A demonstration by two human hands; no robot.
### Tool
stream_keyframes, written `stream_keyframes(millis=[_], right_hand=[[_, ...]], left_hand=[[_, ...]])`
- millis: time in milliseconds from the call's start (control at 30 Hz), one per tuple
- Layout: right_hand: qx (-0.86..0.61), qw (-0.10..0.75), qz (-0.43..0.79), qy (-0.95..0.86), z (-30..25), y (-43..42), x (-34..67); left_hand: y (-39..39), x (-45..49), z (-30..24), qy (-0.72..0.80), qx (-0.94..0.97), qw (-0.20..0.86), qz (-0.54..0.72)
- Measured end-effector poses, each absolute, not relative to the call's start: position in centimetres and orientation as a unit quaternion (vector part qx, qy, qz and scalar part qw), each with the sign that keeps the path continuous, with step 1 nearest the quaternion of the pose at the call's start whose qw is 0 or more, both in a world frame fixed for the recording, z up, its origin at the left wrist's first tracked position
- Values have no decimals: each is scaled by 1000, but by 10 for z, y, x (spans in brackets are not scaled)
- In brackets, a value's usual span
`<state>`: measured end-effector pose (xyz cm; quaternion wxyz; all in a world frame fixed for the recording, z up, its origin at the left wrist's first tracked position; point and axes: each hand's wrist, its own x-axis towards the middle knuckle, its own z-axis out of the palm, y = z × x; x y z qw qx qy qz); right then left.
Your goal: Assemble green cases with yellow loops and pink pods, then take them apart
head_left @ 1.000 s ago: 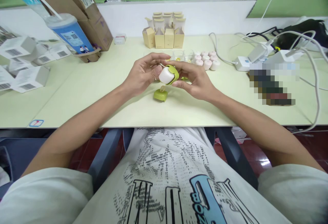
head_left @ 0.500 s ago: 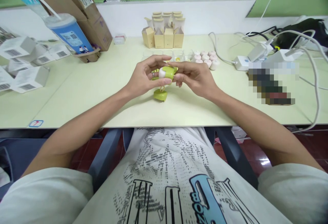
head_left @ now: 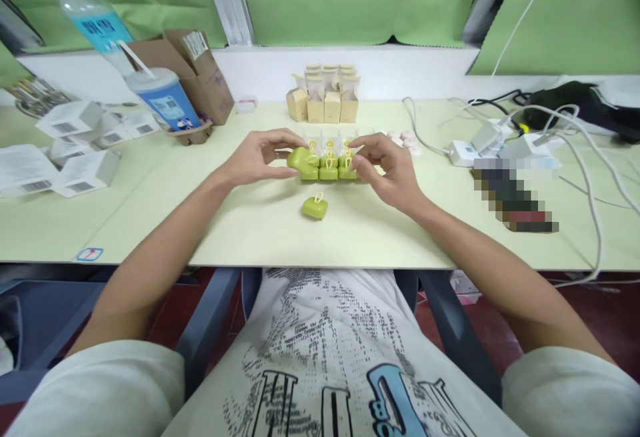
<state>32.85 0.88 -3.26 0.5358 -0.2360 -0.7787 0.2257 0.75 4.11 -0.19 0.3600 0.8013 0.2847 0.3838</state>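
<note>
My left hand (head_left: 260, 157) holds a small glossy green case (head_left: 299, 156) between thumb and fingers, at the left end of a row of similar green cases (head_left: 329, 172) with pale loops. To the right of that row, my right hand (head_left: 387, 167) is curled with thumb and fingers apart, holding nothing; its fingertips are close to the rightmost cases. Nearer the table edge, a single green case (head_left: 315, 208) with a loop lies by itself. Clear packages with yellow marks (head_left: 330, 140) stand behind the row. Pale pink round pieces (head_left: 409, 139) are partly hidden by my right hand.
Small open cardboard boxes (head_left: 324, 105) stand against the wall. At left are white boxes (head_left: 87, 170), a blue cup (head_left: 167, 100), a bottle (head_left: 100, 27) and a brown carton (head_left: 213, 84). A power strip (head_left: 465, 153) with cables and a blurred-out object (head_left: 515, 197) lie right.
My hands have moved apart; my right hand has let go of the green and white item and moved right. The view has tilted up, and the row of green cases now shows between my hands.
</note>
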Motion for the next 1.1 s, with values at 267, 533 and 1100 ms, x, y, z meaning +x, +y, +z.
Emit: stream_keyframes(millis=[267, 533, 1100], right_hand=[[-314, 566, 169, -743, -31, 21, 344], [-306, 526, 144, -781, -38, 20, 340], [-283, 517, 61, -806, -37, 18, 342]], left_hand=[[67, -46, 10, 428, 802, 330, 255], [70, -28, -11, 447, 813, 238, 287], [72, -22, -31, 431, 806, 233, 331]])
